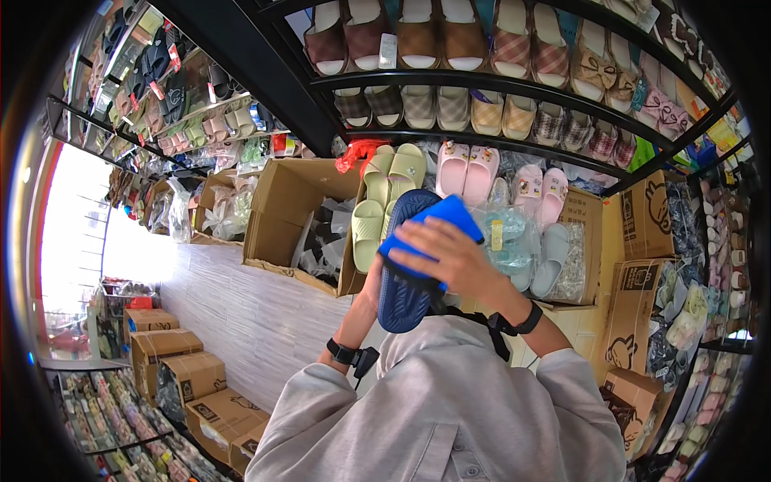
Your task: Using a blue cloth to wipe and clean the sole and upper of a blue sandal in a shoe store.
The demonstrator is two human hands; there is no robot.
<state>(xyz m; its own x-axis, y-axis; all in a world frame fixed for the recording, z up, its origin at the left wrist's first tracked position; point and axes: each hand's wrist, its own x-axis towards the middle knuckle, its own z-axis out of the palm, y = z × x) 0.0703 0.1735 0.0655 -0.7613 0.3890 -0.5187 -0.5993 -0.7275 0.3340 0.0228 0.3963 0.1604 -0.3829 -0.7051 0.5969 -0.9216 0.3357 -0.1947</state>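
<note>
A navy blue slipper (402,304) is held upright in front of my chest, its patterned sole facing up toward me. My left hand (373,288) grips its left edge, with most of the fingers hidden behind it. Across the upper part of the sole lies a bright blue pad (456,218) with a black edge; its exact kind cannot be told. My right hand (449,256) spreads its fingers over this pad and holds it against the slipper. Light green slides (368,229) lie just beyond, partly covered by the navy slipper.
An open carton (280,220) holds bagged footwear. Pink slides (467,169), a bagged turquoise pair (506,241) and a grey-blue slide (549,259) lie to the right. Black shelving (482,80) with slippers crosses the front. Cartons (208,373) line the pale floor (229,301); others (638,307) stand right.
</note>
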